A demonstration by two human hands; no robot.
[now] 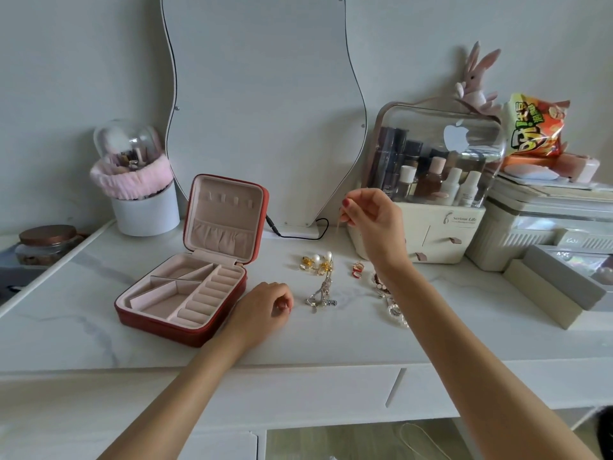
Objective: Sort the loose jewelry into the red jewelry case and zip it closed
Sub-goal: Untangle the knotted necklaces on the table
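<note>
A white marble tabletop (99, 313) meets a grey wall. The right hand (371, 217), raised, pinches what looks like a thin chain (337, 227). Below it lies loose jewelry (320, 277). The left hand (265, 307) rests loosely curled, holding nothing, just beside the open red jewelry case (185, 293).

Plain pale grey wall (83, 61) behind, evenly lit by soft daylight. Wavy-edged mirror (265, 94) propped upright against it, black cable (298, 234) trailing from its base. White marble-veined bench (66, 313) below, with a drawer front (298, 390) along its near edge. White cup (146, 210) wrapped in a pink band at back left, brown-lidded jar (46, 244) further left. Clear-lidded cosmetics organizer (431, 180) at back right, plush rabbit (474, 84) on top, snack bag (534, 127) and stacked boxes (547, 210) beside.
</note>
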